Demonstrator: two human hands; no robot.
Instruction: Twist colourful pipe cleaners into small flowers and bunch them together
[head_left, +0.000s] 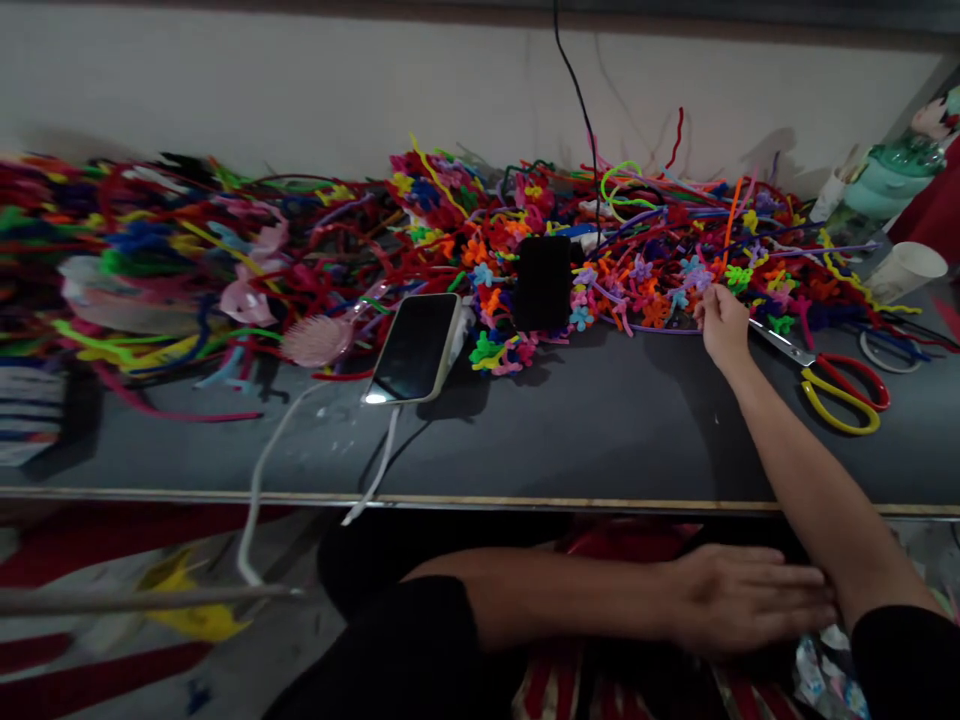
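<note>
My right hand [724, 325] reaches over the grey table to the edge of a colourful pile. Its fingers are pinched at a lilac pipe-cleaner flower [697, 277]; the fingertips partly hide the contact. Close by lie small green [739, 278] and orange [655, 308] pipe-cleaner flowers. Just right of the hand are scissors [844, 390] with one red and one yellow handle, the blade tips behind the hand. Below the table edge, my left hand [750, 600] is stretched out flat with nothing in it, its fingertips beside my right forearm.
A phone [416, 348] leans on a white block with a white cable below it. A dark rectangular object [544, 283] stands before the pile. Loose pipe cleaners [315, 240] run along the wall, near a pink hairbrush [322, 340]. A paper cup [907, 272] is at right.
</note>
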